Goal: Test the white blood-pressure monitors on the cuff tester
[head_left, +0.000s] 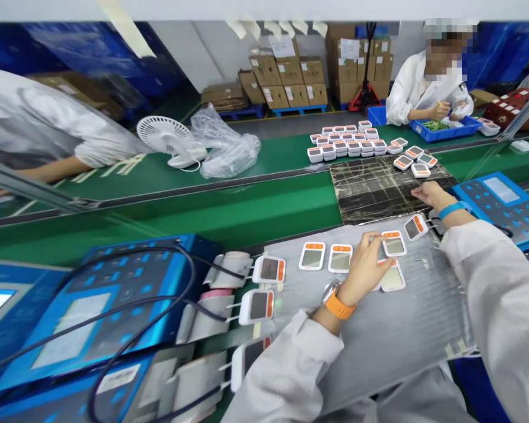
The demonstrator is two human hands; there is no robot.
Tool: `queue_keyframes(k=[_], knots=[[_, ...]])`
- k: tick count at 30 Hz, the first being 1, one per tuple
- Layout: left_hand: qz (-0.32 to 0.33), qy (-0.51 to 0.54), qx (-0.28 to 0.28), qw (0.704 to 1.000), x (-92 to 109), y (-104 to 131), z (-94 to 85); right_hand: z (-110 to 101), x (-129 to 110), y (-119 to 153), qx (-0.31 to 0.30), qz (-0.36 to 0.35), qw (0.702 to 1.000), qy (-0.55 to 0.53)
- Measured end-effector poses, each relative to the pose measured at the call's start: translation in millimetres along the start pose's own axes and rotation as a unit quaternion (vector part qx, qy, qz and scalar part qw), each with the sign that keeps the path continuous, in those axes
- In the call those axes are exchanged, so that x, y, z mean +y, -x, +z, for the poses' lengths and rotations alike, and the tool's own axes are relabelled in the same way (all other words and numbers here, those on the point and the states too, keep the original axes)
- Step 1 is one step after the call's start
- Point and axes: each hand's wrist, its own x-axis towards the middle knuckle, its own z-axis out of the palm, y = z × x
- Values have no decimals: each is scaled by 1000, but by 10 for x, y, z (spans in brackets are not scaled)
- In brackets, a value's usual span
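My left hand (367, 263), with an orange watch strap at the wrist, is over the grey mat (361, 341). Its fingers are bent, touching a white device with orange buttons (394, 244); another such device (393, 277) lies partly under the hand. Two more, a left one (312, 256) and a right one (340, 258), lie side by side to its left. My right hand (427, 192), with a blue wristband, reaches over the dark taped board (370, 188), fingers extended and nothing seen in them. Below it, a tilted device (415, 227) sits at the mat's corner.
Blue testers stand at left (136, 294) and right (502, 205), with black cables looping at left. Three devices sit on prongs along the mat's left edge. Rows of devices (348, 143), a fan (170, 138) and plastic bags lie beyond. A person works by a blue tray (449, 134).
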Motion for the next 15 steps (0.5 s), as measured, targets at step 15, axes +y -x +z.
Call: queue_keyframes(k=[15], knots=[[-97,-243,-76,962,304,-630,652,-416,930,1662,-38,-141,929,339]])
